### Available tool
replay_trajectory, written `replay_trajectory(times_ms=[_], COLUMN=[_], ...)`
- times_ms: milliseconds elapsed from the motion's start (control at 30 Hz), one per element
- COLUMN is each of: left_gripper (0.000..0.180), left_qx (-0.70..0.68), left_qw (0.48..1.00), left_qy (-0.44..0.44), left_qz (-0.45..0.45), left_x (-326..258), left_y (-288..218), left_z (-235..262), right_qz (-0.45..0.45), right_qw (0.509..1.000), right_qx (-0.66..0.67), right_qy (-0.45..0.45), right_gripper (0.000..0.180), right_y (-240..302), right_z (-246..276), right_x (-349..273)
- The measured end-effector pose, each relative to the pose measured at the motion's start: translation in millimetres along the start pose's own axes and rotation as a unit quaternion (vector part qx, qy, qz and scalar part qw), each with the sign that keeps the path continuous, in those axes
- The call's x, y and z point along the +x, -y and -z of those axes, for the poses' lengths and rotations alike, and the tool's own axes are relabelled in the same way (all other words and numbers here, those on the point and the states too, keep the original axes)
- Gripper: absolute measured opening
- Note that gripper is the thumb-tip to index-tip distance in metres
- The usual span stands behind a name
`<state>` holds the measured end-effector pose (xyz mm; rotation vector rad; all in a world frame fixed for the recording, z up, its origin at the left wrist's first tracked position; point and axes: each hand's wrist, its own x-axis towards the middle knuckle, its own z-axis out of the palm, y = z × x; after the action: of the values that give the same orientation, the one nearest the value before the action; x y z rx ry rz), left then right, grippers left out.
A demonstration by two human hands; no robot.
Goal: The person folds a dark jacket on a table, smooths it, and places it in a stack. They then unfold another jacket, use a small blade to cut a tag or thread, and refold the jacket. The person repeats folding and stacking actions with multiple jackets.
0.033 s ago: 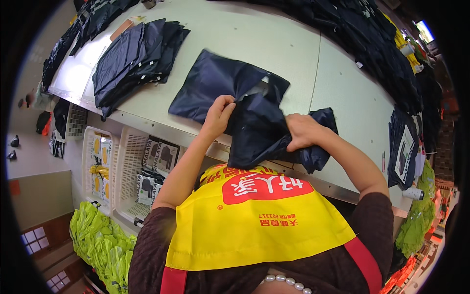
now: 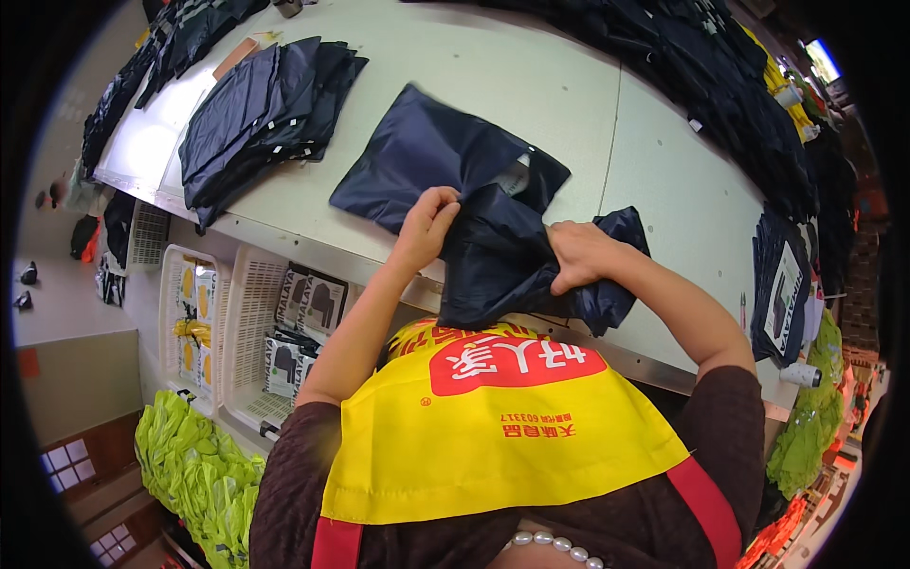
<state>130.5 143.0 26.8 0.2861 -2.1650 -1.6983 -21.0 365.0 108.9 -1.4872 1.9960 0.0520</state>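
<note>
A dark navy piece of thin, shiny fabric (image 2: pixel 408 156) lies partly flat and partly bunched across the front of the table; I cannot tell whether it is a garment or a pouch. My left hand (image 2: pixel 427 228) pinches the cloth at its middle, thumb and fingers together. To its right, my right hand (image 2: pixel 583 256) grips the crumpled part, thumb toward me and the other fingers mostly over the folds. A small whitish patch (image 2: pixel 515 176) shows through a gap in the fabric's far part. The near folds hang over the table's front edge against my yellow apron (image 2: pixel 493 455).
Stacked navy folded pieces (image 2: pixel 265 114) lie on the pale table (image 2: pixel 502 62) at left. More dark fabric (image 2: pixel 664 85) lines the far right edge. White baskets (image 2: pixel 224 332) with printed packages sit below the table at left. Lime-green cloth (image 2: pixel 194 474) is piled near them.
The flat far part of the navy fabric has shifted slightly away from me and to the right. My right hand has moved a little left; both hands keep their hold.
</note>
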Motion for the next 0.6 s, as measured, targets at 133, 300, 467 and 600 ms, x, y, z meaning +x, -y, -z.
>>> replay_trajectory(times_ms=[133, 300, 467, 600], left_gripper=[0.007, 0.009, 0.009, 0.009], left_qx=[0.128, 0.274, 0.382, 0.360], left_qw=[0.991, 0.944, 0.885, 0.911], left_qy=[0.004, 0.012, -0.002, -0.001], left_qz=[-0.049, -0.183, -0.266, -0.203], left_x=[-9.3, 1.4, 12.9, 12.4], left_y=[-20.1, -26.6, -20.2, -49.5], left_z=[4.6, 3.7, -6.7, -8.9], right_qz=[-0.074, -0.160, -0.188, -0.180], right_qw=[0.997, 0.972, 0.942, 0.921], right_qx=[0.032, 0.108, 0.204, 0.277], right_qy=[-0.019, -0.134, -0.190, -0.206], right_gripper=[0.084, 0.092, 0.105, 0.088], right_y=[-1.2, -27.5, -40.7, -33.7], right_z=[7.0, -2.9, -25.2, -25.4], right_x=[8.0, 10.9, 15.7, -8.9])
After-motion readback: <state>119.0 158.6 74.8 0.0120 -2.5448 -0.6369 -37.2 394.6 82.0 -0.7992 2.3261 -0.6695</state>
